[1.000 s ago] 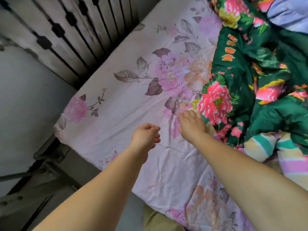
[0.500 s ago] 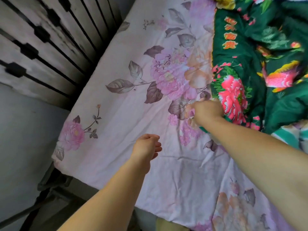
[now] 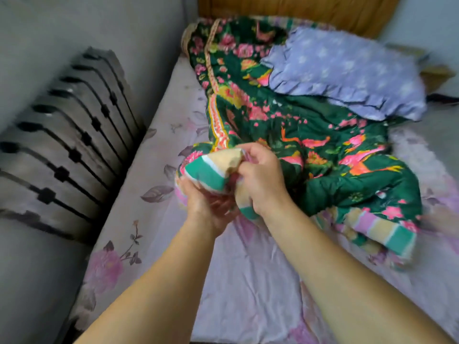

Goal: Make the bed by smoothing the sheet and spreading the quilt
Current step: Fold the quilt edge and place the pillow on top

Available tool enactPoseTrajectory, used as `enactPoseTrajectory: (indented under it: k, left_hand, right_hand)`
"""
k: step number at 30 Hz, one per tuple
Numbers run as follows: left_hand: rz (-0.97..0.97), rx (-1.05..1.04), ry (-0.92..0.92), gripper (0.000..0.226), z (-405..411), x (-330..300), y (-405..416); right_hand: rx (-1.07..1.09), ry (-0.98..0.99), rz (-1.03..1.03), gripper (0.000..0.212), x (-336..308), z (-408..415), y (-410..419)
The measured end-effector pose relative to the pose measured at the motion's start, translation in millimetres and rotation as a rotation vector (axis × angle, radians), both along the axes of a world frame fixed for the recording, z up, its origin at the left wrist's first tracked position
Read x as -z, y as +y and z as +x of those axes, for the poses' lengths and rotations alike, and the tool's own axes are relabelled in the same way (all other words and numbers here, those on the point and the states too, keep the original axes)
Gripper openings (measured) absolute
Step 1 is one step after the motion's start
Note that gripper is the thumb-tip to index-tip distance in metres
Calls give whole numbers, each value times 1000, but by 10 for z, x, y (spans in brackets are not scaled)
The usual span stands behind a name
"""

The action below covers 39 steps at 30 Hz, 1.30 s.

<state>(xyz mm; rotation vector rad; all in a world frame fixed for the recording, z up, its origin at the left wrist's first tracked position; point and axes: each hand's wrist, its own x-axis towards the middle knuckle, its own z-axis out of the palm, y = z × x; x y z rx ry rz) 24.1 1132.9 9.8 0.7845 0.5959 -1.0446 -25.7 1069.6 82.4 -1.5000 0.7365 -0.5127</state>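
A dark green quilt [image 3: 323, 145] with pink flowers lies bunched across the upper right of the bed, its striped green, cream and pink border folded over at the near edge. Both hands hold one corner of that border, lifted a little off the sheet. My left hand [image 3: 208, 207] cups the corner from below, and my right hand [image 3: 263, 180] grips it from above. Underneath lies the pale pink floral sheet [image 3: 154, 219], bare along the left side and the near end, with light creases.
A lilac pillow [image 3: 347, 70] rests on the quilt near the wooden headboard [image 3: 298, 8]. A grey radiator [image 3: 64, 145] stands against the grey wall, close to the bed's left edge.
My view has lifted toward the head of the bed. My right hand has raised the quilt corner, and my left hand has moved over from above the sheet and taken hold of it too.
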Motion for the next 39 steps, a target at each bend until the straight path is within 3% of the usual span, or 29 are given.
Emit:
enactPoseTrajectory:
  k: [3,7,9,10,12,14,15,17,18,20,24,27,29,30,32,35,39]
  left_hand:
    - [-92,-205,21,61,216,-303,247]
    - [40,-276,-52,35,513,-566,441]
    - [84,-298,-164,52,566,-629,488]
    - [95,-318,-261,62,583,-592,475]
    - [181,-301,-595,73,491,-633,431]
    - [293,-117,-966,64,283,-729,385]
    - [327,26,-1108,57,135,-770,378]
    - [308,291,-1311,63,-133,-729,356]
    - [306,410,-1363,67,-233,-697,357]
    - [342,665,-1443,72,-342,-636,342]
    - [448,923,-1622,62,-402,-653,309]
    - [522,1067,-1710,54,-407,-625,299]
    - [512,1139,-1624,54,-392,-552,289]
    - [428,1079,-1501,52,-389,-520,288]
    - [221,762,-1122,42,-399,-557,306]
    - [228,312,-624,50,-232,-632,240]
    - [397,280,-483,59,154,-716,140]
  right_hand:
    - [-72,-127,216,41,-197,-151,144]
    - [-184,-111,257,34,-331,-304,160]
    - [-263,21,135,35,-284,-371,87]
    - [-338,155,-28,34,-240,-408,16]
    - [-674,511,-301,38,-157,-521,-157]
    - [-908,716,-298,61,-140,-584,-319]
    - [-881,665,-218,64,-172,-575,-378]
    - [-546,405,80,38,-256,-468,-499]
    - [-348,326,245,22,-267,-370,-574]
    - [-179,364,457,41,-252,-179,-716]
    - [-438,493,634,49,-129,-64,-818]
    - [-495,569,525,28,-41,-50,-909]
    - [-457,612,361,11,9,0,-921]
    - [-432,599,291,10,20,37,-911]
    - [-408,506,203,6,6,123,-858]
    - [-452,414,112,37,19,247,-757]
    - [-516,379,79,61,37,329,-561]
